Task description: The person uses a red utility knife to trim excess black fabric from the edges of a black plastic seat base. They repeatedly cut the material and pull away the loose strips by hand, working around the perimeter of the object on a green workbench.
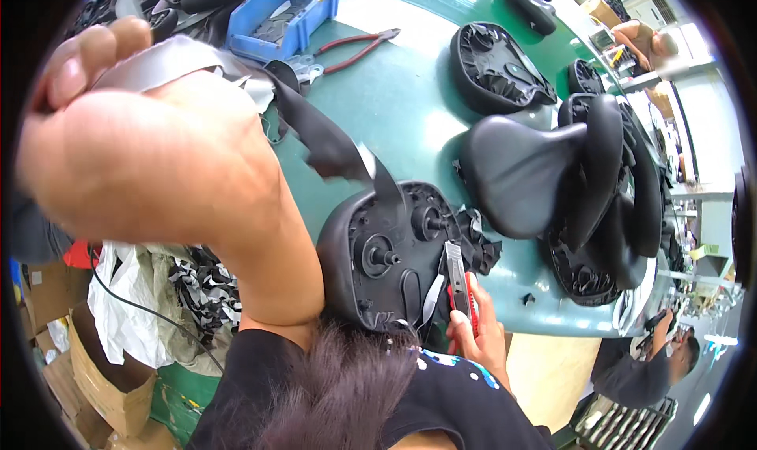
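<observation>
Bike seat underside up, near edge of green table, mid-view. Left hand raised left, fingers curled around strip reaching seat. Right hand wrapped around red cutter. More seats farther right.

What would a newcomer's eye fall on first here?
The person's left grip, huge and blurred at upper left, holds a pale strip. Below centre, the right grip holds a red-and-grey utility knife at the right edge of an upturned black saddle. More black saddles cluster on the right.
</observation>
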Motion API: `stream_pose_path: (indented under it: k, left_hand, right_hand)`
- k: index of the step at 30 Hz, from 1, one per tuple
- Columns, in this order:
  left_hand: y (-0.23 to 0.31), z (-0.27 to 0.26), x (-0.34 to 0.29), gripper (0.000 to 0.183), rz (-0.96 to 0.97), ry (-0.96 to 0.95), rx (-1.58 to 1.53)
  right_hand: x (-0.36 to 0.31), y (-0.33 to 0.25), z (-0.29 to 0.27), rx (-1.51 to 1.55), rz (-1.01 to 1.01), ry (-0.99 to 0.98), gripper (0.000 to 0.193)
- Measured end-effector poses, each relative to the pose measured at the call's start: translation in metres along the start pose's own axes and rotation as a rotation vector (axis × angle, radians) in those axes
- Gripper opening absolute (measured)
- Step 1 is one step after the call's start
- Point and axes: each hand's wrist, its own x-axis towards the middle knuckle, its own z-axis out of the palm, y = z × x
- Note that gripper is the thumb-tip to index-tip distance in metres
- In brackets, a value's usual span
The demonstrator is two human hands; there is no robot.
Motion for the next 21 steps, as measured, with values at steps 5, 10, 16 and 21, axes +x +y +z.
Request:
stream_pose_path:
  k: [5,10,16,21]
  left_hand:
    - [-0.042,-0.017,-0.072,0.026,-0.241,-0.869,1.021]
    - [-0.015,-0.075,-0.111,0.048,-0.877,-1.487,1.052]
    - [-0.073,-0.053,-0.053,0.04,-1.454,-0.447,0.366]
    - [-0.164,-0.008,-0.086,0.037,-1.091,-0.275,0.362]
  right_hand:
    - [0.018,0.025,0.007,0.122,-0.245,0.132,0.065]
    - [0.094,0.011,0.025,0.118,-0.501,0.047,0.086]
    - [0.146,-0.111,-0.063,0.226,-0.726,0.5,0.034]
    - [0.264,-0.209,-0.118,0.605,-0.876,0.514,0.034]
